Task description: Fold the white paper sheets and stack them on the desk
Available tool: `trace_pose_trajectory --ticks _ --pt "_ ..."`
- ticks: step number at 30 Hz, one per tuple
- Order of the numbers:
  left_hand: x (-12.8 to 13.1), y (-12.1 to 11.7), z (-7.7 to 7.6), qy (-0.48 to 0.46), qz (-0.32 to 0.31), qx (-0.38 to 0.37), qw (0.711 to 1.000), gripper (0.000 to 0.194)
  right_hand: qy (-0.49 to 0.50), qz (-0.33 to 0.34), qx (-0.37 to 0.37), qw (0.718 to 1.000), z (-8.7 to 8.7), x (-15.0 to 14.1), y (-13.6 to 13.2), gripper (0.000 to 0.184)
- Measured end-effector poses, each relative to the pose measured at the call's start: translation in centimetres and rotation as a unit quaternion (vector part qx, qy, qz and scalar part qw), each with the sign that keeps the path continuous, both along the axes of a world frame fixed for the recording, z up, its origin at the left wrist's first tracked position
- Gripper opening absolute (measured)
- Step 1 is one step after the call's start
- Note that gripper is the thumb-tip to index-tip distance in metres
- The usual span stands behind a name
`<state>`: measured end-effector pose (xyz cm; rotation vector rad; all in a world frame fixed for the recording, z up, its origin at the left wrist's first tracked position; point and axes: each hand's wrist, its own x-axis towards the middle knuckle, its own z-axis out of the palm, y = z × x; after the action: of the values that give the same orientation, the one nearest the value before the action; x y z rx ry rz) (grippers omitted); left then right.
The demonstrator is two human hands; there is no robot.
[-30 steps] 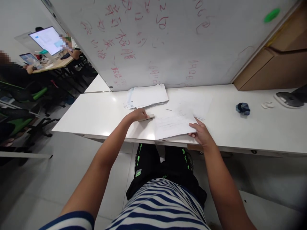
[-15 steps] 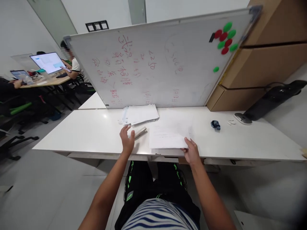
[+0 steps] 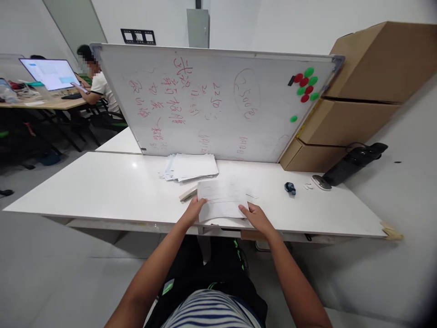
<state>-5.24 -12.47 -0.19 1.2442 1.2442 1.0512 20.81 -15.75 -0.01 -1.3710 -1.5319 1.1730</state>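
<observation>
As the papers (image 3: 221, 202) lie level over the near part of the desk (image 3: 112, 191), the left hand (image 3: 194, 211) grips their left edge and the right hand (image 3: 256, 217) their right, both thumbs on top. Just beside the left hand sits a stapler (image 3: 187, 194), its far end close to the sheets. Behind it lies a stack (image 3: 196, 167), near the foot of a whiteboard (image 3: 269, 136) with red writing. To the right are a small blue object (image 3: 290, 188), too small to make out, and brown boxes (image 3: 348, 123).
</observation>
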Motion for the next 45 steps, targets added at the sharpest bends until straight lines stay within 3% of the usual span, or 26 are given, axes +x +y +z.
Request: trace_pose_trajectory --ticks 3,7,10,14,16,19,22,24,27,29,31,33,36,39,42,45 --pt "0.2 0.3 -1.8 0.043 0.015 0.008 0.999 0.048 -0.136 0.000 0.077 0.988 -0.3 0.4 1.7 0.043" --pt "-0.1 0.0 -2.5 0.068 0.012 0.038 0.997 0.047 -0.322 -0.106 0.203 0.919 -1.9 1.2 5.5 0.042" --pt "-0.1 -0.2 -2.7 0.054 0.029 0.032 0.998 0.044 -0.442 -0.116 0.189 0.869 -3.7 1.9 8.1 0.047" --pt "0.0 -0.5 -2.5 0.021 0.058 0.019 0.998 0.039 -0.478 -0.103 0.159 0.858 -5.5 2.2 9.2 0.044" --pt "-0.3 -0.1 -1.5 -0.006 0.070 -0.009 0.997 0.037 -0.483 -0.107 0.179 0.851 -5.8 2.1 9.0 0.041" --pt "-1.5 2.3 1.8 -0.005 0.074 -0.007 0.997 0.041 -0.488 -0.113 0.217 0.838 -5.5 1.6 8.5 0.038" --pt "-3.1 7.1 5.5 0.075 0.087 0.061 0.992 0.043 -0.483 -0.133 0.258 0.826 -5.1 1.4 8.5 0.036" --pt "-4.2 10.9 7.1 0.158 0.102 0.098 0.977 0.043 -0.487 -0.144 0.286 0.813 -5.0 1.4 8.5 0.036" --pt "-5.4 15.3 8.0 0.283 0.142 0.083 0.945 0.050 -0.496 -0.150 0.298 0.802 -5.1 1.6 8.6 0.036" --pt "-5.4 16.2 8.0 0.321 0.173 0.098 0.926 0.067 -0.493 -0.153 0.294 0.804 -5.3 1.7 8.6 0.035" --pt "-4.6 15.2 7.6 0.355 0.190 0.143 0.904 0.075 -0.489 -0.155 0.294 0.807 -5.5 1.7 8.6 0.034" --pt "-2.9 12.5 6.6 0.401 0.167 0.210 0.876 0.068 -0.482 -0.156 0.301 0.808 -5.7 1.7 8.7 0.032" --pt "0.6 7.0 3.7 0.444 0.048 0.283 0.849 0.051 -0.473 -0.159 0.310 0.809 -5.9 1.8 8.7 0.034" --pt "3.5 2.7 0.0 0.446 -0.054 0.314 0.836 0.046 -0.469 -0.159 0.298 0.816 -6.0 1.8 8.5 0.035" --pt "4.5 1.2 -3.0 0.448 -0.063 0.289 0.844 0.045 -0.456 -0.156 0.287 0.828 -5.8 1.9 8.3 0.033" --pt "4.1 1.4 -4.1 0.439 -0.053 0.271 0.855 0.043 -0.443 -0.138 0.286 0.838 -5.7 2.0 8.2 0.029"
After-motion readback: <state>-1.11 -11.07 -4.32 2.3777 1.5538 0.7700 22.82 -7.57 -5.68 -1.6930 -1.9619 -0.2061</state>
